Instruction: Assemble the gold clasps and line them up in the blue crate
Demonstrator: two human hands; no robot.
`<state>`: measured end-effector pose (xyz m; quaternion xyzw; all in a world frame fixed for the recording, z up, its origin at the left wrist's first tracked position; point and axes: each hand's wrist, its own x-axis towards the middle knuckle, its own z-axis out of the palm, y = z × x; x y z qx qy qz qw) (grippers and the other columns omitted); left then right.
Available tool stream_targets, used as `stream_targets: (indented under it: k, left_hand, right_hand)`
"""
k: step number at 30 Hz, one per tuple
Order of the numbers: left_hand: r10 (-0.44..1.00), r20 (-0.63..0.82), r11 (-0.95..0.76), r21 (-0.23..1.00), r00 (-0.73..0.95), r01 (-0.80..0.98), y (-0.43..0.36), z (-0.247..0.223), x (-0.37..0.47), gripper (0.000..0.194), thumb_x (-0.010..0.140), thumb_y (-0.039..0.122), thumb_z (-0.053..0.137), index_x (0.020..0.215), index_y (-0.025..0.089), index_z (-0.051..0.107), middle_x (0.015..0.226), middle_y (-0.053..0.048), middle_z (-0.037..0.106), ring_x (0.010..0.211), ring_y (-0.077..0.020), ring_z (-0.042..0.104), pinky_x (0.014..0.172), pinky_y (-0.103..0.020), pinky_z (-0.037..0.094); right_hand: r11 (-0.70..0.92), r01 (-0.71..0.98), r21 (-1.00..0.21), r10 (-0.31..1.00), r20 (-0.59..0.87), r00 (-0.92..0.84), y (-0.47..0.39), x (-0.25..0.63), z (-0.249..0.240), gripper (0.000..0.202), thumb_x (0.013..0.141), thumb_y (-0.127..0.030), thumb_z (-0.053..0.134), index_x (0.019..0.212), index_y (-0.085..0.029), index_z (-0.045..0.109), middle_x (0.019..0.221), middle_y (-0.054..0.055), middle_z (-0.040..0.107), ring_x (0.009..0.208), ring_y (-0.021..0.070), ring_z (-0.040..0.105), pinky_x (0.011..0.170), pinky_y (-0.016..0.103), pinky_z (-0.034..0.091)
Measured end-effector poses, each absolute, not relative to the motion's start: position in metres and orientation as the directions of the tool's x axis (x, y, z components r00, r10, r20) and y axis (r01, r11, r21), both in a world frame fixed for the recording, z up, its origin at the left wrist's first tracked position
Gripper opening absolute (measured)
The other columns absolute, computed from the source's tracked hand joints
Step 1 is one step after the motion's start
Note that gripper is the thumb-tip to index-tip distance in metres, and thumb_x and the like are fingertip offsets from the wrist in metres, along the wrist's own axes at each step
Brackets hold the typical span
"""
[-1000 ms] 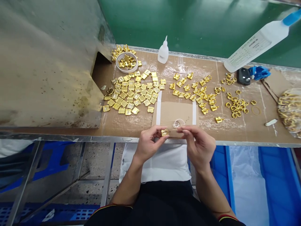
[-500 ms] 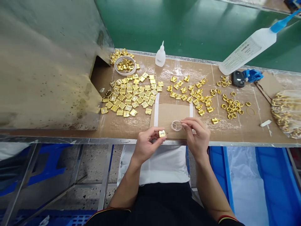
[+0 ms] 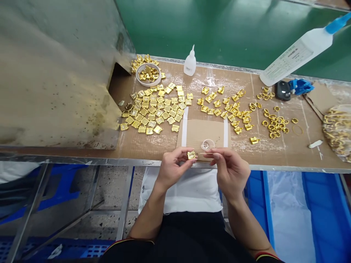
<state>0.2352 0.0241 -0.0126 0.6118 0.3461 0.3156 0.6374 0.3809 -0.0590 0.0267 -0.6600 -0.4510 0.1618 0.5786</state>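
Between thumb and fingers, my left hand (image 3: 172,166) grips a small gold square metal piece (image 3: 191,155) with its patterned face up. My right hand (image 3: 231,168) is closed in a pinch on a thin stick (image 3: 204,153), whose tip points left, close to the gold piece. Whether the tip touches it I cannot tell. Just beyond the stick, a small clear round dish (image 3: 207,144) sits on a cardboard pad (image 3: 199,128) with white tape along both sides.
Many gold square pieces (image 3: 150,109) lie left of the pad, gold pieces with ring parts (image 3: 233,111) to its right, and gold rings (image 3: 275,124) farther right. A small white bottle (image 3: 190,64) stands behind; a large bottle (image 3: 297,54) leans at right. A metal box (image 3: 60,80) bounds the left.
My right hand has drawn the stick out of the clear dish and brought it down and left toward the gold piece. My left hand keeps its grip on the piece.
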Motion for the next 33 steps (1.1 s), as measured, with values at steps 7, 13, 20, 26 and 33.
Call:
stream_targets:
  k: [7,13,20,26,33]
  left_hand:
    - [0.829,-0.027,0.032,0.999,0.559,0.001,0.024,-0.013,0.236,0.025,0.083,0.026,0.077,0.104,0.014,0.073,0.077,-0.005,0.078,0.069,-0.0159,0.075,0.062,-0.020,0.061]
    - [0.824,0.002,0.016,1.000,0.566,-0.026,0.025,-0.011,0.237,0.021,0.084,0.024,0.075,0.104,0.015,0.072,0.082,-0.004,0.080,0.071,-0.0158,0.077,0.065,-0.021,0.063]
    - [0.821,0.000,0.019,0.999,0.572,-0.027,0.025,-0.012,0.236,0.022,0.084,0.024,0.074,0.105,0.015,0.072,0.087,-0.006,0.081,0.077,-0.0174,0.078,0.069,-0.022,0.064]
    - [0.818,0.015,-0.005,1.000,0.575,-0.019,0.025,-0.012,0.236,0.023,0.086,0.028,0.074,0.106,0.016,0.072,0.088,-0.006,0.081,0.073,-0.0163,0.077,0.067,-0.023,0.063]
    - [0.822,0.008,-0.010,1.000,0.569,0.000,0.025,-0.013,0.236,0.021,0.085,0.025,0.074,0.104,0.016,0.073,0.081,-0.003,0.079,0.071,-0.0149,0.076,0.065,-0.021,0.062]
  right_hand:
    - [0.071,0.477,-0.876,0.828,0.318,0.461,-0.053,0.373,0.019,0.013,0.099,-0.017,0.059,0.099,-0.024,0.070,0.089,0.001,0.079,0.077,0.0169,0.079,0.060,0.025,0.063]
    - [0.060,0.536,-0.842,0.828,0.342,0.444,-0.053,0.370,0.021,0.012,0.099,-0.018,0.060,0.097,-0.024,0.071,0.087,0.001,0.080,0.073,0.0160,0.077,0.062,0.026,0.063]
    - [0.063,0.560,-0.826,0.823,0.360,0.439,-0.051,0.369,0.021,0.013,0.097,-0.016,0.062,0.097,-0.025,0.072,0.087,0.000,0.080,0.073,0.0158,0.077,0.065,0.026,0.063]
    - [0.058,0.537,-0.842,0.818,0.348,0.457,-0.052,0.369,0.019,0.013,0.098,-0.016,0.061,0.097,-0.024,0.072,0.086,0.000,0.080,0.075,0.0163,0.078,0.065,0.025,0.064]
    - [0.061,0.484,-0.873,0.816,0.323,0.480,-0.051,0.368,0.017,0.013,0.099,-0.017,0.059,0.097,-0.024,0.070,0.086,0.001,0.079,0.074,0.0172,0.079,0.057,0.023,0.064]
